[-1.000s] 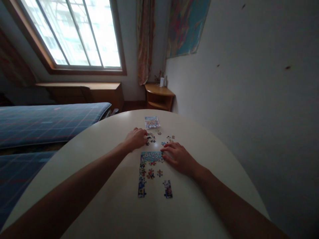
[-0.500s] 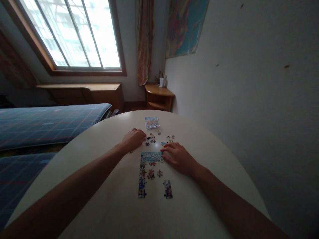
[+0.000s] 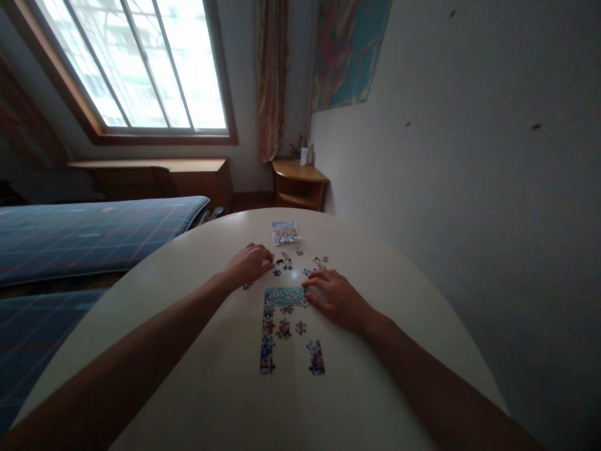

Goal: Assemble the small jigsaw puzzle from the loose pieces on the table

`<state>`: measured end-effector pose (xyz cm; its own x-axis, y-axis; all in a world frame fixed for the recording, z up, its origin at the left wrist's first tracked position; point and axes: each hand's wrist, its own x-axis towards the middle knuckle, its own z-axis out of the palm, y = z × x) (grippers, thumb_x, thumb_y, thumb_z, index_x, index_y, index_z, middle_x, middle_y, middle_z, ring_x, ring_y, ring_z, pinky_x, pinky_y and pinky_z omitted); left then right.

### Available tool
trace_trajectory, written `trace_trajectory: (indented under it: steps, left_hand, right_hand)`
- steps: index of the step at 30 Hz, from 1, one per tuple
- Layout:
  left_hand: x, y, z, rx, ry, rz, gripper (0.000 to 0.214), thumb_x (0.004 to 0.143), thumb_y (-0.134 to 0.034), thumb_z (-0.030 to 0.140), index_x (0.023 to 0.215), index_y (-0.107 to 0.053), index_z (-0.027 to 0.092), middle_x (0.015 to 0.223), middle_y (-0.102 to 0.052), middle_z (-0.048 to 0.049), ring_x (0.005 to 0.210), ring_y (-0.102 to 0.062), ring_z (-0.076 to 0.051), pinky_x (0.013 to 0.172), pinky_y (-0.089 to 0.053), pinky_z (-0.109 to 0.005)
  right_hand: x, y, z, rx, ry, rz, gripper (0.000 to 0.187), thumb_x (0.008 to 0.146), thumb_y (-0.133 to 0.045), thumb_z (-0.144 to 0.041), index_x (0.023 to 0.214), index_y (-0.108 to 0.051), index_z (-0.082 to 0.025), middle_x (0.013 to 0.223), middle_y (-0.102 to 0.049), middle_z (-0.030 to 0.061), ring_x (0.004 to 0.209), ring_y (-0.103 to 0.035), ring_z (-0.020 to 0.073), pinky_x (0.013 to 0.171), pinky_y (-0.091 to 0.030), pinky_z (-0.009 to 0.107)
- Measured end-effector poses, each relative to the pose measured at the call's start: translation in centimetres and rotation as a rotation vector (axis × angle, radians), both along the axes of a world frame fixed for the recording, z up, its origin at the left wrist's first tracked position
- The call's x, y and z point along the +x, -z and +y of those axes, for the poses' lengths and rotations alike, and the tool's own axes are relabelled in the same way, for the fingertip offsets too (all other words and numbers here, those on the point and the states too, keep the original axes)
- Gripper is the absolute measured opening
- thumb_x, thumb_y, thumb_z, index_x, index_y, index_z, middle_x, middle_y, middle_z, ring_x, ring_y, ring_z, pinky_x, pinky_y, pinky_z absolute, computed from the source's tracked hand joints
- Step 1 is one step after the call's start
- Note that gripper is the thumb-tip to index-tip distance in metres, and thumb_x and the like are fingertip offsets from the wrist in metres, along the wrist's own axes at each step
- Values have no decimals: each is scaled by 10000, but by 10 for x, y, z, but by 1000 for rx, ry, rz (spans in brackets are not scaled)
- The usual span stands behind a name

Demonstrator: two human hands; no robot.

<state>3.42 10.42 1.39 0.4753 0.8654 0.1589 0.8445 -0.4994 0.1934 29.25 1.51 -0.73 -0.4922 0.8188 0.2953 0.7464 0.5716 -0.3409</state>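
Observation:
A partly joined jigsaw puzzle (image 3: pixel 267 335) lies on the table, with a light-blue lettered strip across its top and a column running down its left side. My right hand (image 3: pixel 337 299) rests at the right end of that strip, fingers spread, the tips touching its edge. My left hand (image 3: pixel 248 263) is at the left of a cluster of loose puzzle pieces (image 3: pixel 287 266); its fingers are bent together, and whatever they pinch is hidden. Small joined pieces (image 3: pixel 284 329) and a single piece (image 3: pixel 301 327) sit inside the frame. A joined corner section (image 3: pixel 316 357) lies lower right.
Behind the loose pieces lies a printed picture sheet (image 3: pixel 285 232) on the round white table (image 3: pixel 211 388). Further pieces (image 3: pixel 321 260) are beyond my right hand. A plaid mattress (image 3: pixel 94 232) is at the left, a wooden corner stand (image 3: pixel 300 170) past the far edge, a wall at the right.
My left hand has shifted very slightly left, its fingers still beside the loose pieces. My right hand and the puzzle sections look the same.

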Motion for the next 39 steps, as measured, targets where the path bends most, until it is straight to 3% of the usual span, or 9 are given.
trace_trajectory:
  steps: [13, 18, 27, 33, 39]
  left_hand:
    - [-9, 4, -2, 0, 38, -82, 95, 814, -664, 263, 882, -703, 210, 902, -722, -57, 977, -605, -264, 877, -484, -365]
    - [-5, 6, -23, 58, 10, -214, 170, 860, -616, 215, 1019, -677, 230, 937, -725, -42, 961, -618, -237, 861, -484, -355]
    - [16, 24, -85, 113, -3, -567, 110, 933, -558, 245, 905, -662, 226, 940, -697, -30, 945, -625, -212, 885, -483, -368]
    - [18, 29, -94, 58, -34, -681, 68, 901, -609, 264, 932, -662, 234, 928, -707, -7, 896, -645, -188, 858, -497, -345]
    - [20, 25, -96, 29, -35, -676, 52, 867, -645, 261, 835, -671, 229, 856, -700, -4, 844, -638, -191, 836, -505, -353]
  right_hand:
    - [-2, 1, -1, 16, 23, 15, 257, 910, -601, -339, 1130, -680, -232, 1217, -638, 91, 1168, -549, 248, 1029, -402, 451]
    - [-5, 0, -1, 34, 40, 34, 230, 900, -618, -327, 1091, -694, -223, 1189, -648, 91, 1144, -557, 242, 1025, -410, 445]
    - [-8, -2, -1, 108, 45, 127, 132, 864, -668, -217, 990, -701, -233, 1063, -682, 54, 1039, -577, 227, 963, -453, 434]
    - [-4, 2, 3, 61, 53, 195, 287, 855, -546, -18, 991, -696, -221, 1048, -677, 53, 1044, -590, 199, 966, -476, 393]
    - [-12, -6, -9, 71, 53, 227, 199, 882, -592, -150, 1055, -660, -221, 1009, -683, 52, 903, -638, 182, 874, -501, 364]
